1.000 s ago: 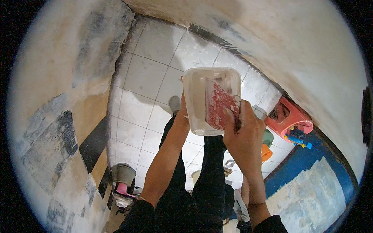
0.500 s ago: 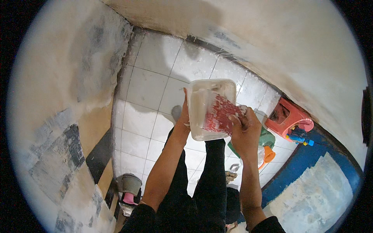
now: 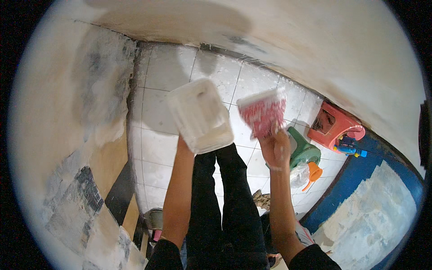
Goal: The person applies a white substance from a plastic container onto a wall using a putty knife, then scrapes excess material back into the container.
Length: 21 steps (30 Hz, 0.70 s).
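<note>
Basically, tub (image 3: pixel 213 145) held up over the floor, left hand (image 3: pixel 182 145) under and behind it. Left grip is on the tub, fingers mostly hidden by it. Tub tilted, inside facing the camera, whitish smears in it. Right hand (image 3: pixel 275 152) has its grip closed around the red scraper (image 3: pixel 262 114), blade end up and away from the person, white smears on it, slightly blurred. Scraper sits right of the tub, apart from it.

Floor (image 3: pixel 164 140): white square tiles, dark joints, specks near the far edge. 2 walls meet at a top-left corner. Left wall (image 3: pixel 105 96) beige, gray patches, black and tan blocks lower down. Far wall (image 3: pixel 310 49) pale, dark strip at its foot. Blue panel (image 3: pixel 378 155) at right, big whitish patch on it.

Right side, on the floor: red stool (image 3: pixel 318 128) by the wall, blue bottle (image 3: pixel 347 147) beside it, green stool (image 3: pixel 306 152), clear bag (image 3: pixel 299 176), orange dipper (image 3: pixel 315 171). Gray bucket (image 3: pixel 155 218) lower left. 2 black trouser legs (image 3: pixel 240 211) below the tub.
</note>
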Motion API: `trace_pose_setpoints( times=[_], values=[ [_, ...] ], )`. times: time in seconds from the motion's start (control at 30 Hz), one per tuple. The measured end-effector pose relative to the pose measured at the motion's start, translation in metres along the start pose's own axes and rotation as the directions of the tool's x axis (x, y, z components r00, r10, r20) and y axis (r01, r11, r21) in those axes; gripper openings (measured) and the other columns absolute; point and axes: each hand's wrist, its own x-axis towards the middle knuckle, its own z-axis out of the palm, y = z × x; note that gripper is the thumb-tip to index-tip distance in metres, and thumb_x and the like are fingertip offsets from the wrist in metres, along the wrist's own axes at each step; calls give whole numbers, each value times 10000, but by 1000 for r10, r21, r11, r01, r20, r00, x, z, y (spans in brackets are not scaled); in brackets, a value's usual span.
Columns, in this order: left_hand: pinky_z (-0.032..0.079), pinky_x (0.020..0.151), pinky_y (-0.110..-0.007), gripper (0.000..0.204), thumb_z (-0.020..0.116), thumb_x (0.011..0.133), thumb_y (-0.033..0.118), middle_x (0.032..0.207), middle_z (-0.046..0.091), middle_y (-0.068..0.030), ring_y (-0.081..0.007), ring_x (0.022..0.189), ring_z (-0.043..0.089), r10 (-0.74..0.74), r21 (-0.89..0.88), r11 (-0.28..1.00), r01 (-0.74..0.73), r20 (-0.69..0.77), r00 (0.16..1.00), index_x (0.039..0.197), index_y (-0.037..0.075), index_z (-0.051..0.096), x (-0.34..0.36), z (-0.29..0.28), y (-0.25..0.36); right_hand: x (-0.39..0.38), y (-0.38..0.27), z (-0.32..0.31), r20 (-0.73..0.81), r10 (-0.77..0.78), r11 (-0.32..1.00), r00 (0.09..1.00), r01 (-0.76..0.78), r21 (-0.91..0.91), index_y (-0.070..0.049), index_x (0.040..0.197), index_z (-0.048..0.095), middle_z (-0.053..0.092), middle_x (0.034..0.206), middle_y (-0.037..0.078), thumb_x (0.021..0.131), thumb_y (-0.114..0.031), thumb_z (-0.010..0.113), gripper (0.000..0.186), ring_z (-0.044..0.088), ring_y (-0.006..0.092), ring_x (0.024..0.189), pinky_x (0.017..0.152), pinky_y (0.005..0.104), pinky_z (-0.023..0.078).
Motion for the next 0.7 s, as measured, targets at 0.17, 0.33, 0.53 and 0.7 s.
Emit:
trace_pose_setpoints(
  times=[0.17, 0.33, 0.53, 0.7],
  values=[
    [433, 934, -491, 583, 556, 843, 419, 1197, 472, -185, -344, 1037, 527, 59, -108, 992, -63, -40, 997, 1299, 90, 404, -39, -14, 23, 141, 22, -53, 21, -92, 995, 996, 92, -24, 40, 1238, 406, 468, 1272, 213, 958, -290, 402, 432, 432, 345, 1210, 1050, 436, 324],
    [322, 1048, -512, 525, 511, 876, 393, 1266, 458, -166, -340, 1136, 475, 2, -123, 992, 28, 243, 970, 1298, 94, 421, -44, -45, 16, 281, -11, -139, -41, -249, 968, 968, 248, -32, -4, 1192, 499, 528, 1199, 212, 892, -351, 526, 459, 493, 332, 1143, 986, 450, 424],
    [356, 1028, -484, 502, 557, 858, 359, 1230, 472, -155, -319, 1077, 505, 59, -155, 987, -39, 127, 990, 1264, 87, 446, -63, -59, 14, 208, 0, -66, 9, -171, 983, 985, 171, -74, 139, 1182, 421, 500, 1208, 257, 919, -89, 401, 349, 504, 380, 1123, 1002, 468, 429],
    [401, 961, -453, 477, 567, 848, 355, 1182, 496, -133, -300, 1011, 520, -1, -165, 985, 41, 234, 972, 1225, 79, 475, -43, -23, -7, 246, 4, -131, 121, -97, 995, 988, 98, -6, 95, 1252, 388, 498, 1212, 276, 850, -295, 562, 587, 549, 370, 1063, 966, 452, 452]
  ],
)
